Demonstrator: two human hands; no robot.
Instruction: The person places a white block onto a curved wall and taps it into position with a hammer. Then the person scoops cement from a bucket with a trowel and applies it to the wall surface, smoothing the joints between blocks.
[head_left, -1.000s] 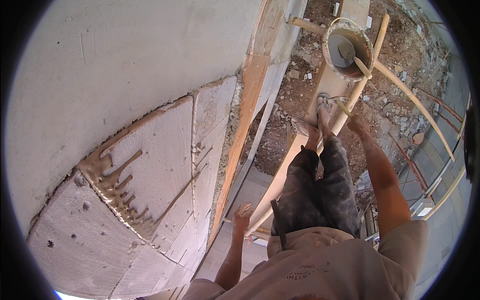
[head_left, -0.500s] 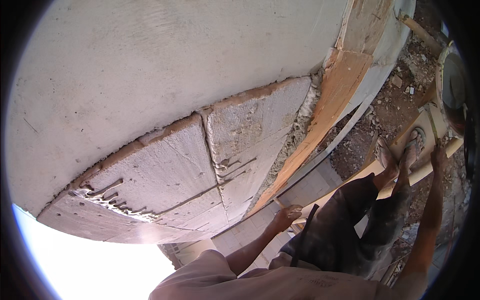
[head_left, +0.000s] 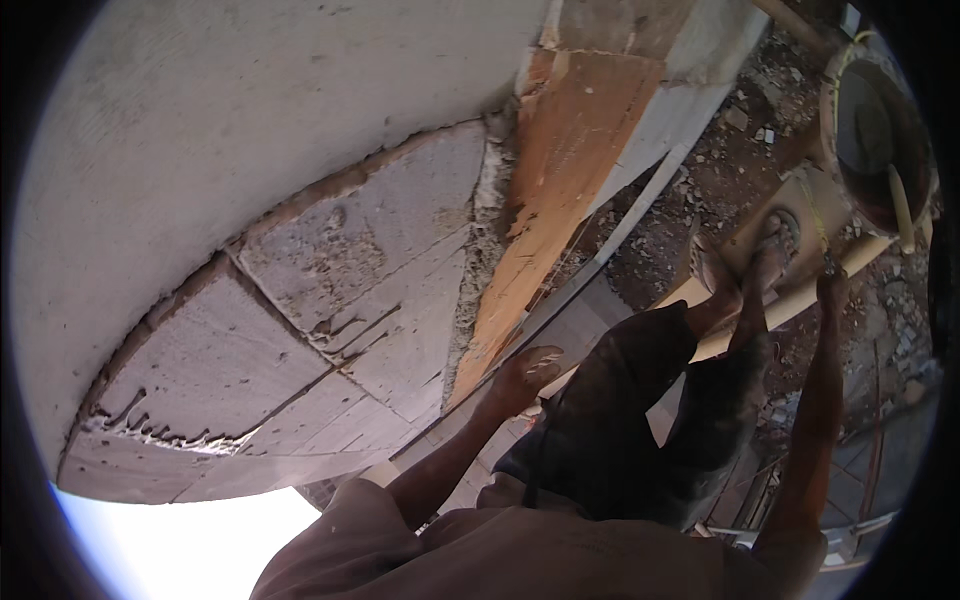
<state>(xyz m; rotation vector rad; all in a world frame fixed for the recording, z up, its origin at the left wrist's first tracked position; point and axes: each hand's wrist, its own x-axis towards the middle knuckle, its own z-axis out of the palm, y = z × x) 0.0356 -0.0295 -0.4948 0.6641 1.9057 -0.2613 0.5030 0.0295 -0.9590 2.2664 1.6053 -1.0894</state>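
Note:
My left hand [head_left: 530,376] is low beside the orange-brown board [head_left: 560,170], with pale smears on its curled fingers; whatever they may hold is hidden. Down at the right, my right hand [head_left: 831,288] is closed around the lower end of a thin yellowish cord-like strip [head_left: 816,212]. That strip runs up toward a large round bucket [head_left: 828,120], which holds a grey wet mix [head_left: 864,115]. A pale stick [head_left: 901,208] leans out over the bucket's rim.
My sandalled feet stand on a plank [head_left: 745,240] beside a yellowish beam [head_left: 865,255]. A curved concrete surface [head_left: 250,110] with recessed grey panels [head_left: 215,350] fills the left. Rubble-strewn ground [head_left: 740,120] lies below at the right, past a pale curved edge strip [head_left: 650,190].
The view has shifted, so the panels, board and both arms sit further left, and more of the bucket shows. The stick at its rim has come into sight. Both hands keep much the same pose.

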